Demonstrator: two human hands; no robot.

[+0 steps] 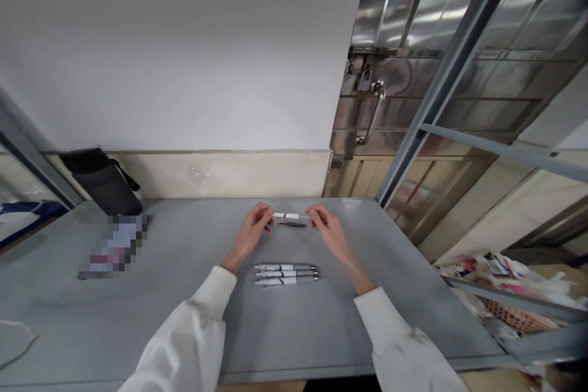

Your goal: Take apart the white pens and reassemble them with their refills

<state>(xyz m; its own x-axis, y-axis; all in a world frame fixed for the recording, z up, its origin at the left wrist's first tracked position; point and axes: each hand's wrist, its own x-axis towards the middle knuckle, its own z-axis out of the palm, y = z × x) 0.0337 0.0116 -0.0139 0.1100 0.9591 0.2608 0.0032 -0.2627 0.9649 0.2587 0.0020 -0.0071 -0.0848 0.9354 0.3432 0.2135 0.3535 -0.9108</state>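
A: Hands first. Your left hand (252,234) and right hand (329,229) are both raised just above the far middle of the grey desk (193,312), each pinching one end of a white pen (290,215). Fingertips are closed on the pen; the palms do not rest on the desk.

B: Pen orientation?

A: Level, running left to right between your two hands. Its shadow, or a dark part, lies on the desk directly beneath it; I cannot tell which.

B: Other pens?

A: A row of three pens (285,274), white barrels with metal ends, lies on the desk nearer to you than the held pen. They are parallel, side by side, just beside one another, between your two forearms. Neither of your hands touches them.

B: Surroundings?

A: A black pouch (103,180) leans against the wall at the far left of the desk. Just in front of it lies a flat blurred item (114,246), its details not readable. A metal door (441,61) with a handle (373,113) stands at the far right. A heap of scraps (509,288) sits low at the right, off the desk. Your sleeves are white.
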